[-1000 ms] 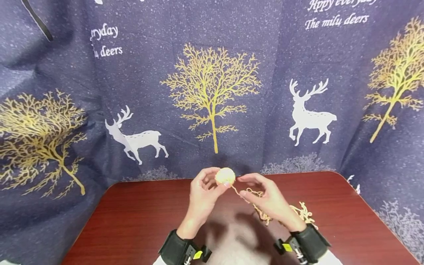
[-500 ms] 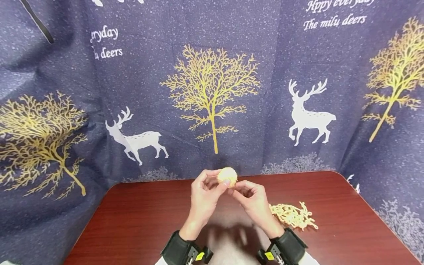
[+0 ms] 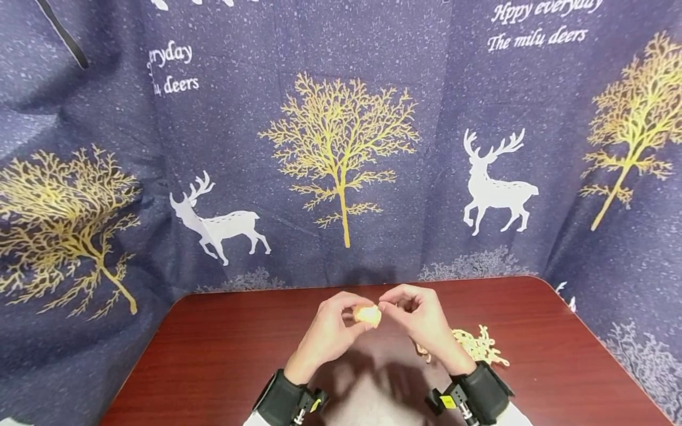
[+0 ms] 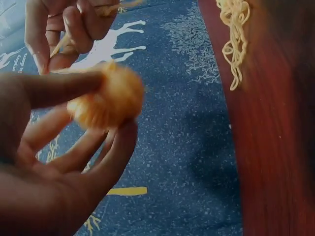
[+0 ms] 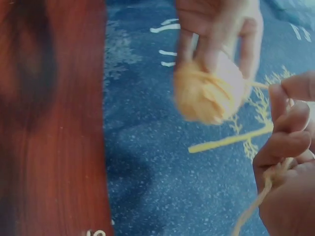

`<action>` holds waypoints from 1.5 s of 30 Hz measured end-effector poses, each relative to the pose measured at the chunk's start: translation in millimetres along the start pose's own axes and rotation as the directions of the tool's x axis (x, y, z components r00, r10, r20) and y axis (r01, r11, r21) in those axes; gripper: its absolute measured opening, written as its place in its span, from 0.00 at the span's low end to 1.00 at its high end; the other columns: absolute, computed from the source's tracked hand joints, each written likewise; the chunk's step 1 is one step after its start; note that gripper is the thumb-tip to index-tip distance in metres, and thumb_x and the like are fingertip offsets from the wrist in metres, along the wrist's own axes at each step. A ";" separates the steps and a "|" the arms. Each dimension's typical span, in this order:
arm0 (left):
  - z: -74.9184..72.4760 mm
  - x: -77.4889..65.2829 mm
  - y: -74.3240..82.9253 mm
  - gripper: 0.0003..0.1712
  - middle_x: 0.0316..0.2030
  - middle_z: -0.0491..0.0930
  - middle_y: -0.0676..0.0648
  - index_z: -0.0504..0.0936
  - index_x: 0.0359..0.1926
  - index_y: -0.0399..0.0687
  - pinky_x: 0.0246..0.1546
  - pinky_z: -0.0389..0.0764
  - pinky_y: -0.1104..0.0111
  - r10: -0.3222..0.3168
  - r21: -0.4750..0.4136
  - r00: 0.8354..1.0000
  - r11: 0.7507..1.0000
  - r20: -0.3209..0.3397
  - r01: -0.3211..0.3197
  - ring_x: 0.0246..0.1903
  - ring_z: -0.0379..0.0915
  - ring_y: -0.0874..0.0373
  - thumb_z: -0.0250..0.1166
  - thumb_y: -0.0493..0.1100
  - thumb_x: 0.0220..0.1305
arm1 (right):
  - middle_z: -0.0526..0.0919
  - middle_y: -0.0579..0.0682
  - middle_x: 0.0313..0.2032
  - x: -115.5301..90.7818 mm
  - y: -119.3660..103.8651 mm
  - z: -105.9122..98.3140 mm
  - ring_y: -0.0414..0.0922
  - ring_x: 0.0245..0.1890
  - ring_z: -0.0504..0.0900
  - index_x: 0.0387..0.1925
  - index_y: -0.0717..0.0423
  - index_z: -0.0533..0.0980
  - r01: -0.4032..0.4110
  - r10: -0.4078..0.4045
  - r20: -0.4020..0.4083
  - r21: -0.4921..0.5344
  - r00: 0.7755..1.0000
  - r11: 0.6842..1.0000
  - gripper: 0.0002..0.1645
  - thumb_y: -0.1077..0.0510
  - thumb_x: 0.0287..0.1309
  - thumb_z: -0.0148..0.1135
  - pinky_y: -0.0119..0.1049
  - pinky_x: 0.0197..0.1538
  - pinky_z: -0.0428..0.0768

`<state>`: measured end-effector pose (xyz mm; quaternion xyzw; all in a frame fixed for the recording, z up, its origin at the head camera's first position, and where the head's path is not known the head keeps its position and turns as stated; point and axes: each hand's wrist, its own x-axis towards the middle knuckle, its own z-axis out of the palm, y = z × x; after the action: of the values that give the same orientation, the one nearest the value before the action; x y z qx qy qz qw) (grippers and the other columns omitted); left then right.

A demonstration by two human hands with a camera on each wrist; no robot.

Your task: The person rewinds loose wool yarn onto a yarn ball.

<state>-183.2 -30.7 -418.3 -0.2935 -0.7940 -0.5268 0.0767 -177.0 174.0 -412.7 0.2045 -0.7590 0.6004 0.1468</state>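
A small ball of yellow yarn is held up above the table, gripped between the thumb and fingers of my left hand. In the left wrist view the wound ball looks slightly blurred. Just to its right, my right hand pinches the yarn strand close to the ball. The right wrist view shows the strand running from the ball to my right thumb and fingertip, through the curled fingers and out below the palm.
A loose tangle of yarn lies on the reddish-brown table, right of my right forearm. A dark blue cloth printed with deer and trees hangs behind the table.
The ball has come lower and turned in my left hand. My right hand went in to the ball, then up and slightly away, pinching the strand.
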 end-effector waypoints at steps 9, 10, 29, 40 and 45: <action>-3.2 -7.6 5.0 0.21 0.44 0.86 0.41 0.82 0.50 0.38 0.50 0.85 0.62 0.025 -0.350 0.957 0.933 0.288 0.081 0.46 0.83 0.57 0.75 0.29 0.55 | 0.87 0.47 0.31 11.4 8.1 -11.5 0.36 0.27 0.79 0.40 0.66 0.83 -0.140 0.131 0.062 0.174 0.989 0.975 0.08 0.65 0.60 0.70 0.29 0.30 0.79; -3.7 -7.5 6.7 0.21 0.44 0.86 0.39 0.81 0.50 0.37 0.50 0.85 0.61 0.036 -0.393 0.960 0.916 0.277 0.079 0.47 0.83 0.57 0.75 0.29 0.55 | 0.87 0.47 0.31 11.5 10.4 -11.0 0.37 0.28 0.80 0.40 0.66 0.83 -0.152 0.141 0.072 0.190 0.987 0.970 0.09 0.64 0.60 0.70 0.30 0.32 0.81; 5.4 14.9 7.5 0.22 0.42 0.82 0.35 0.80 0.47 0.30 0.45 0.87 0.63 -0.109 -0.389 0.888 0.917 -0.448 -0.084 0.41 0.83 0.52 0.76 0.25 0.49 | 0.86 0.53 0.28 -11.1 21.6 12.9 0.36 0.20 0.73 0.36 0.56 0.85 -0.158 0.153 0.120 0.032 0.981 0.987 0.04 0.61 0.58 0.72 0.28 0.20 0.71; 4.4 2.3 -13.8 0.19 0.36 0.81 0.48 0.84 0.39 0.41 0.37 0.85 0.61 -0.068 0.180 0.984 0.979 -0.165 0.098 0.35 0.80 0.54 0.79 0.29 0.45 | 0.87 0.52 0.28 -3.0 12.1 -7.8 0.36 0.21 0.77 0.35 0.57 0.85 -0.105 0.110 0.150 -0.039 0.983 0.994 0.05 0.61 0.57 0.73 0.29 0.23 0.75; 3.2 -0.4 -10.7 0.18 0.36 0.82 0.49 0.83 0.39 0.42 0.42 0.86 0.62 -0.025 0.085 0.991 0.996 0.131 0.013 0.37 0.81 0.58 0.78 0.28 0.46 | 0.86 0.51 0.28 4.0 16.2 -20.5 0.35 0.17 0.73 0.36 0.56 0.84 -0.168 0.139 0.192 0.143 0.971 0.975 0.03 0.62 0.60 0.71 0.28 0.17 0.71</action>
<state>-188.2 -31.0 -428.3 -0.3166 -0.8215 -0.4733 0.0314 -188.9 196.5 -419.8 0.2098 -0.7326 0.6473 0.0136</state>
